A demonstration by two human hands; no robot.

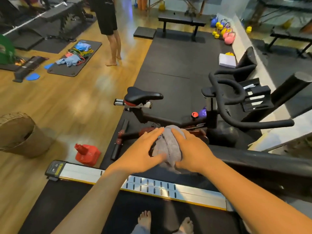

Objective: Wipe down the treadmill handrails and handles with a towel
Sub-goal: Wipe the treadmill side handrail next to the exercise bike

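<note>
Grey towel [168, 146] bunched between both hands above treadmill handrail [253, 161]. Left hand [143, 152] fingers nearly straight, thumb pressing cloth; right hand [190, 149] curled over it. Wood floor [67, 102], black mats [177, 65], spin bike [185, 115] beyond.

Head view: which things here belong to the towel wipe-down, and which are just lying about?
Job: grey towel, held bunched between left hand and right hand; black treadmill handrail.

Lying about: exercise bike, red cone, wicker basket, kettlebells, bench.
</note>
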